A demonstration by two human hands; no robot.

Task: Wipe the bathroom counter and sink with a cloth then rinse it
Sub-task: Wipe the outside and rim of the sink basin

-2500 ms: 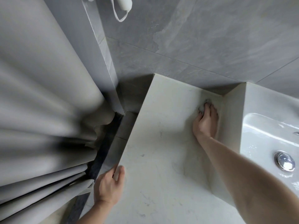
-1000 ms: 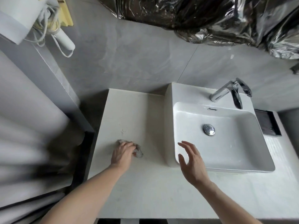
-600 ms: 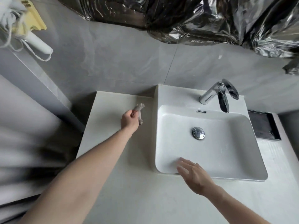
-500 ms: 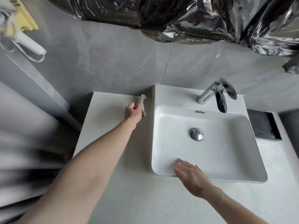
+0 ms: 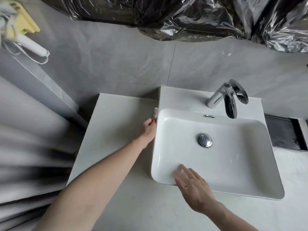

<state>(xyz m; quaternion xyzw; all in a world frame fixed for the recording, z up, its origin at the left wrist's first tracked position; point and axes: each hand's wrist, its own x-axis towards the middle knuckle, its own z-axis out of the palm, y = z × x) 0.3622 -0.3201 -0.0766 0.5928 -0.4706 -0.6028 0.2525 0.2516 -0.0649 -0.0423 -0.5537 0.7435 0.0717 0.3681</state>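
Setting: grey-tiled bathroom wall [image 5: 126, 64] behind a pale stone desk [image 5: 116, 164].
Left hand [image 5: 148, 129]: pinches a small crumpled grey cloth [image 5: 155, 113] against the white rectangular basin's [image 5: 233, 164] outer left wall.
Right hand [image 5: 194, 187]: fingers straight, resting on the basin's near rim, holding nothing.
Cloth axis: long, pointing away towards the wall.
Progress: judged mid-wipe; basin inside, chrome tap [image 5: 224, 97] rinse remain.
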